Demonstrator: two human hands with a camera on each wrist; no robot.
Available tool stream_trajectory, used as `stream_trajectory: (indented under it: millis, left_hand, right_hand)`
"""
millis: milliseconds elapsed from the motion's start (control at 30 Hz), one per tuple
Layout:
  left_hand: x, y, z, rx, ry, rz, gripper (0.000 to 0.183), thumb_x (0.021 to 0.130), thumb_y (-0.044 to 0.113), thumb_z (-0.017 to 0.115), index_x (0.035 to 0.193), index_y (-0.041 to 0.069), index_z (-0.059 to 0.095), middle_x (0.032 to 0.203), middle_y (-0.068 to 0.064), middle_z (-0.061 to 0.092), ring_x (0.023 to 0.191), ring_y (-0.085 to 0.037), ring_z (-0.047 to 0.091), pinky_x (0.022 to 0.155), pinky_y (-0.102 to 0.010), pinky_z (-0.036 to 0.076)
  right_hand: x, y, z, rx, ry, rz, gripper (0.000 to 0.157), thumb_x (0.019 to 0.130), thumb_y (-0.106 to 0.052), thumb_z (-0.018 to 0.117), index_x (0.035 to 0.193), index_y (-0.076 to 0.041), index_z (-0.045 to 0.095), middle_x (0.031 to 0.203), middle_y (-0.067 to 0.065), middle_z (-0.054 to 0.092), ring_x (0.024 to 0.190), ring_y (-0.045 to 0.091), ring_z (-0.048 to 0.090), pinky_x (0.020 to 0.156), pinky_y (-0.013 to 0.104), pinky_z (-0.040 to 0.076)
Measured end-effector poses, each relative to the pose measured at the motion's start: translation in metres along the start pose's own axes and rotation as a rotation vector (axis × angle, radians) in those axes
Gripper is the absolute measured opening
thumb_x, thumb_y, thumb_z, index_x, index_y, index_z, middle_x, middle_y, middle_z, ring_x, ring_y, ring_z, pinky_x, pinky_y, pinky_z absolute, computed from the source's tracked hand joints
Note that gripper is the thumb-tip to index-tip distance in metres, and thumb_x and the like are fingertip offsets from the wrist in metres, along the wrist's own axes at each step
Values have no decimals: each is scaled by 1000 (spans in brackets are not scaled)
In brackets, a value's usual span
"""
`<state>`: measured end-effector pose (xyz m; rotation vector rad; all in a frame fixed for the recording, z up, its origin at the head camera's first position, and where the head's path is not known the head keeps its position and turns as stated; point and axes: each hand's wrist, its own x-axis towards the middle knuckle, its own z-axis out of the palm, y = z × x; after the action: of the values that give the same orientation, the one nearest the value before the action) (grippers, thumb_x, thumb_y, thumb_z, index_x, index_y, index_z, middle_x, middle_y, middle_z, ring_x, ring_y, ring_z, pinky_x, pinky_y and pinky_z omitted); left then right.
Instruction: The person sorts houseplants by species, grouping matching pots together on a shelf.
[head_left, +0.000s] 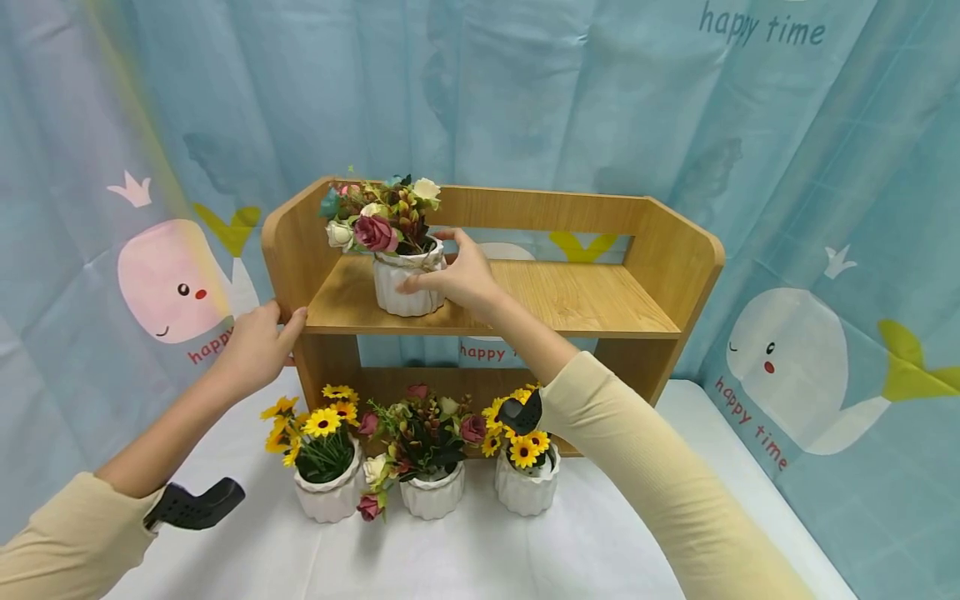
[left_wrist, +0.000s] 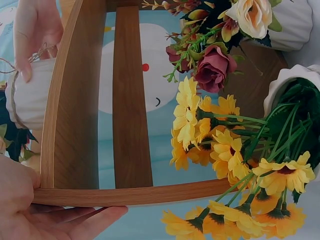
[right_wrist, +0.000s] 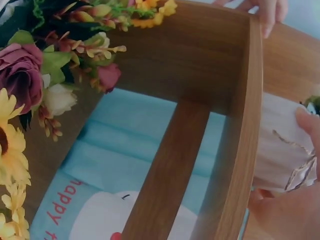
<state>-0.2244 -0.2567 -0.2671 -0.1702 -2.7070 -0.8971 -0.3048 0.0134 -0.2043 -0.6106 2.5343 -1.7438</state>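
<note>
On the upper board of a wooden shelf (head_left: 585,296), toward its left end, stands a white ribbed flowerpot (head_left: 401,292) tied with twine. It carries artificial roses (head_left: 375,232) in dark pink, cream and blue. My right hand (head_left: 471,279) holds this pot from its right side, thumb at the front and fingers toward the back. The right wrist view shows the thumb and fingers against the pot (right_wrist: 282,145) near the twine. My left hand (head_left: 258,346) grips the shelf's left side panel at the upper board's height, with its fingers (left_wrist: 95,220) along the panel's outer face.
Three more white pots stand on the white table in front of the lower shelf: yellow sunflowers (head_left: 322,423) at left, mixed roses (head_left: 427,442) in the middle, sunflowers (head_left: 525,450) at right. A blue patterned curtain (head_left: 510,100) hangs behind the shelf.
</note>
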Motion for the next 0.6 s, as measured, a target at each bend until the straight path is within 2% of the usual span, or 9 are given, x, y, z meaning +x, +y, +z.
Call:
stream_trajectory:
  millis: [133, 200, 333, 600]
  left_hand:
    - [0, 1, 0, 0, -1, 0, 48, 115, 26, 37, 112, -20, 51, 81, -22, 58, 64, -32, 72, 55, -32, 55]
    - [0, 0, 0, -2, -3, -2, 49, 115, 26, 37, 112, -20, 51, 81, -22, 58, 65, -32, 72, 55, -32, 55]
    - [0, 0, 0, -2, -3, 1, 47, 115, 26, 37, 111, -19, 51, 79, -21, 57, 64, -31, 71, 54, -32, 54]
    - [0, -1, -1, -6, -12, -5, 48, 115, 26, 36, 111, -19, 50, 78, -19, 55, 67, -35, 73, 54, -32, 55]
  right_hand:
    - [-2, 3, 1, 20, -6, 8, 97, 83, -19, 91, 163, -19, 36, 158, 15, 45, 141, 30, 50, 111, 48, 50]
    - [-4, 4, 1, 31, 4, 12, 99, 84, -20, 90, 165, -20, 32, 162, 15, 41, 146, 32, 46, 115, 50, 47]
    - [-13, 3, -2, 50, 36, 29, 100, 86, -24, 89, 166, -21, 30, 164, 18, 39, 147, 34, 44, 116, 52, 46]
    - [-43, -1, -11, 115, 44, 45, 89, 90, -21, 86, 164, -21, 36, 163, 14, 43, 144, 37, 50, 115, 53, 47]
